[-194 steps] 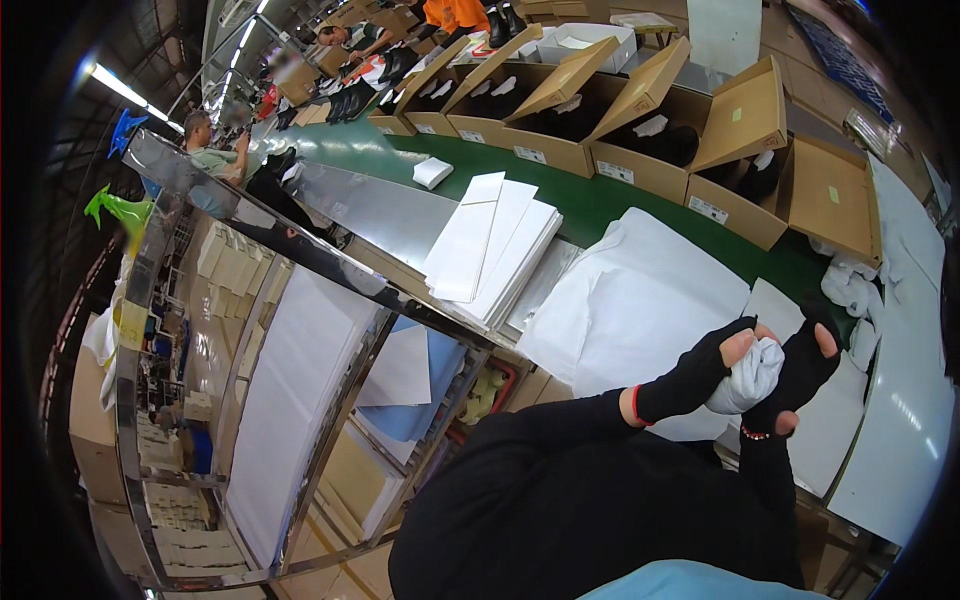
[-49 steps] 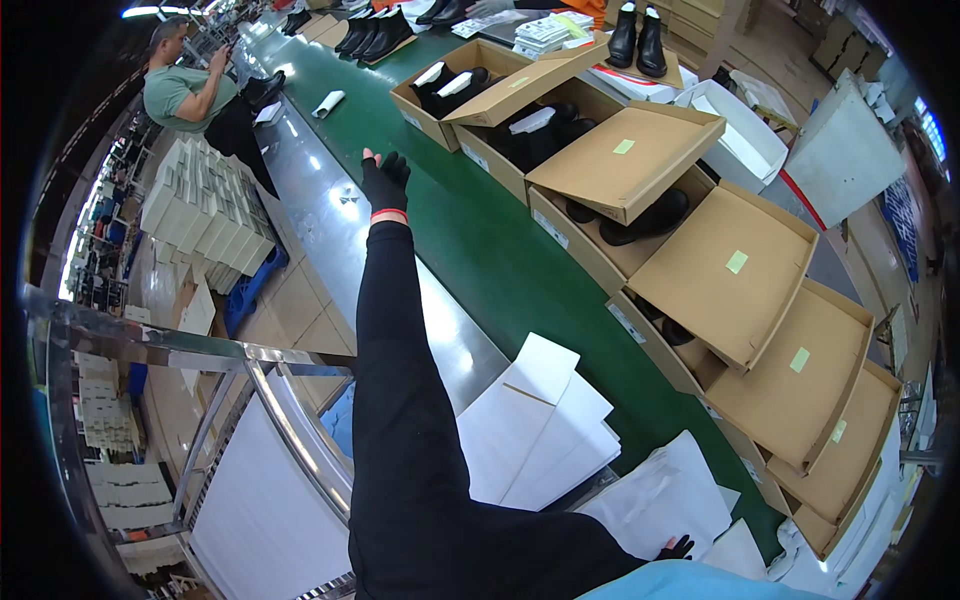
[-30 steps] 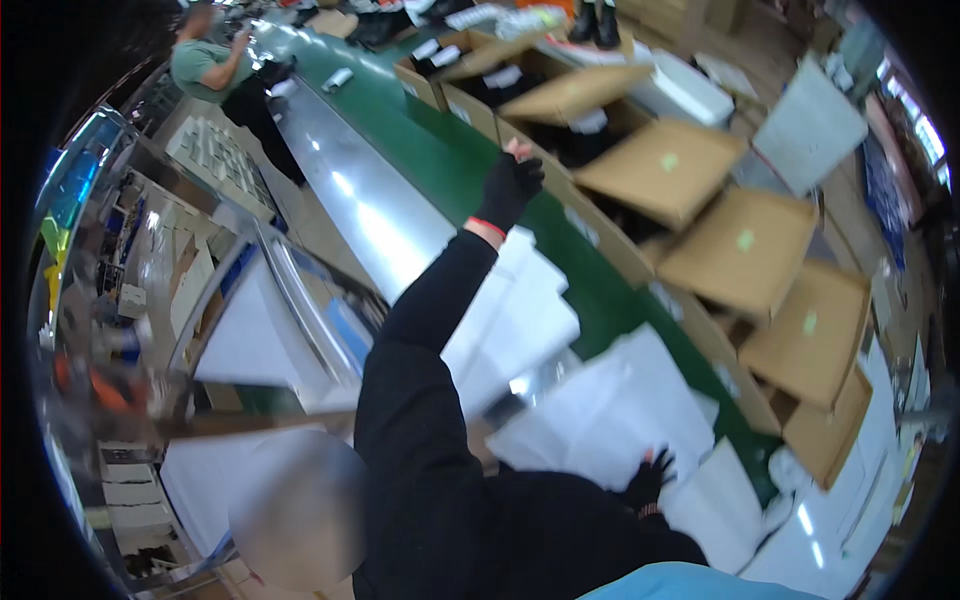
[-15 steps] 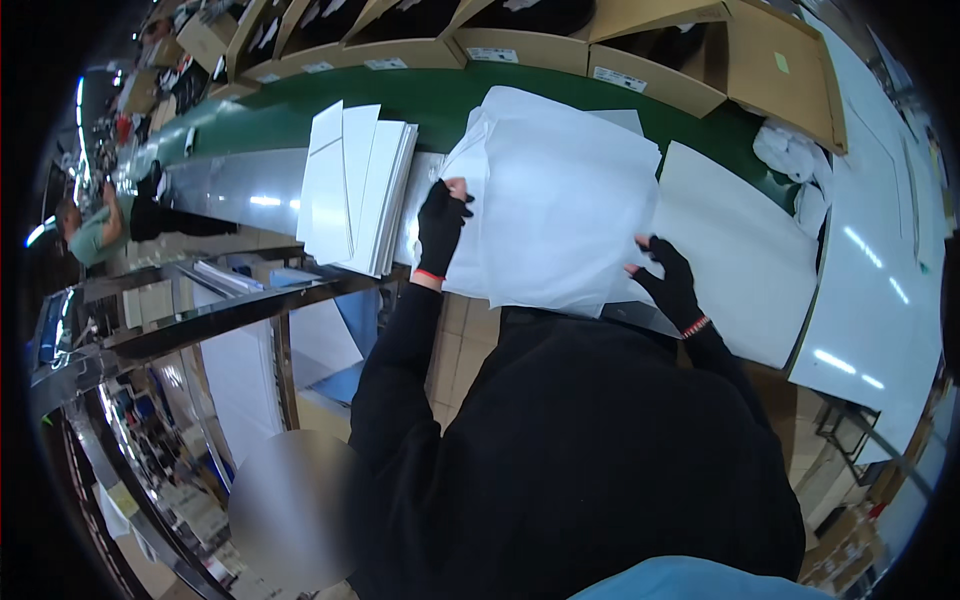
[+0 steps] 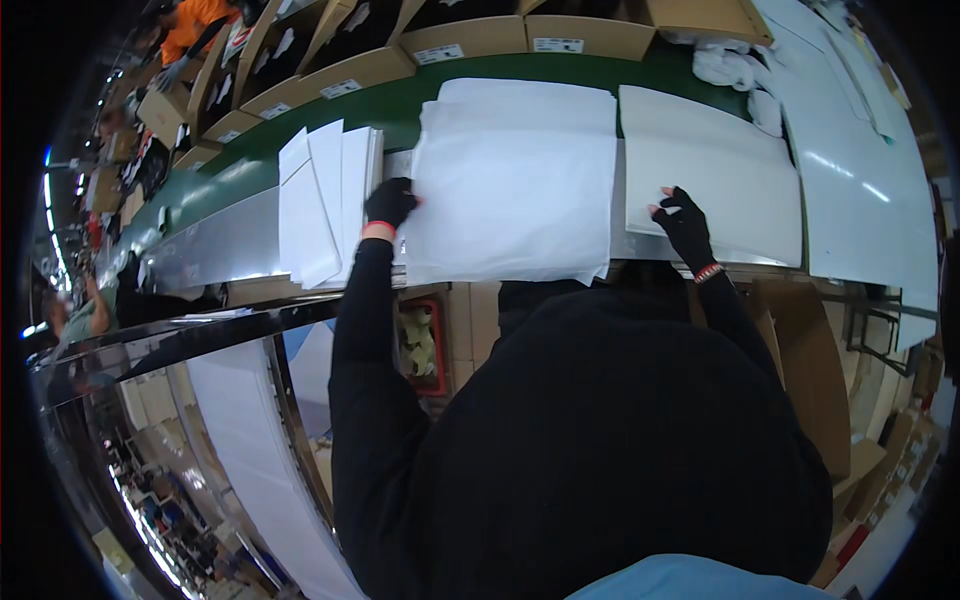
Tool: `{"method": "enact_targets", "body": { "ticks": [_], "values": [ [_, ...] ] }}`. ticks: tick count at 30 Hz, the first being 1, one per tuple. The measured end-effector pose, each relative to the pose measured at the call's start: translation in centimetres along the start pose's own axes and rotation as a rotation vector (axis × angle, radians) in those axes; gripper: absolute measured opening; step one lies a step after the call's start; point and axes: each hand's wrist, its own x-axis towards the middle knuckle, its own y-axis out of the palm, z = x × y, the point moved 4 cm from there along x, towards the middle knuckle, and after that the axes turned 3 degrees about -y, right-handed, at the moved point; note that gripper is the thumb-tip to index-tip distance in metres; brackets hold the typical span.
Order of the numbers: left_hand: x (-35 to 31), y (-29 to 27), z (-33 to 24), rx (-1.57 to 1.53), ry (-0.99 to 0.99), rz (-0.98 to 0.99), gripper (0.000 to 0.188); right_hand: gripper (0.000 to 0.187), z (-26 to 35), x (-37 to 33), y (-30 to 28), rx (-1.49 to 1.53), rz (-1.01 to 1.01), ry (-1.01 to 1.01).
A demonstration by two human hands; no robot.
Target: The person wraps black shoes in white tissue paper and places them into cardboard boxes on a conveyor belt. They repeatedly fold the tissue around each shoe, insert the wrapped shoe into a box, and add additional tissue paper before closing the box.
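Observation:
A stack of thin white paper sheets (image 5: 515, 180) lies in front of me, its corners slightly uneven. My left hand (image 5: 390, 205), in a black fingerless glove, is curled at the left edge of these sheets; its fingers are closed, and whatever is between them is hidden. To the right lies a stack of cream-white sheets (image 5: 740, 170). Over its near left part is my right hand (image 5: 685, 225), gloved the same way, with thumb and fingers apart and nothing held. White folded cards (image 5: 325, 200) stand fanned in a pile just left of my left hand.
Open cardboard boxes (image 5: 470, 40) with dark contents line the far side of the green bench top (image 5: 400, 105). Crumpled white paper (image 5: 725, 65) lies at the far right, beside a white table (image 5: 860, 180). A red bin (image 5: 430, 345) stands below. Other people are at the far left.
The white sheets now lie flatter and more evenly stacked. My right hand has moved off their right edge onto the cream sheets. The left stays at their left side. The view has shifted.

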Motion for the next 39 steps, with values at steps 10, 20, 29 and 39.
{"method": "enact_targets", "body": {
  "ticks": [10,20,29,39],
  "values": [
    [-0.3,0.0,-0.8,-0.171,-0.160,-0.188,0.064,0.071,1.0,1.1,6.0,0.167,0.348,0.235],
    [-8.5,-8.7,16.3,-0.011,-1.025,-0.189,0.120,0.078,2.1,4.1,11.6,0.403,0.625,0.243],
    [-7.8,-10.8,15.7,-0.016,-0.961,-0.423,0.096,0.073,2.1,5.0,10.6,0.343,0.661,0.111],
    [-8.0,-13.2,15.8,-0.101,-1.029,-0.431,0.101,0.073,2.5,5.6,11.7,0.373,0.705,0.117]
  ]
}}
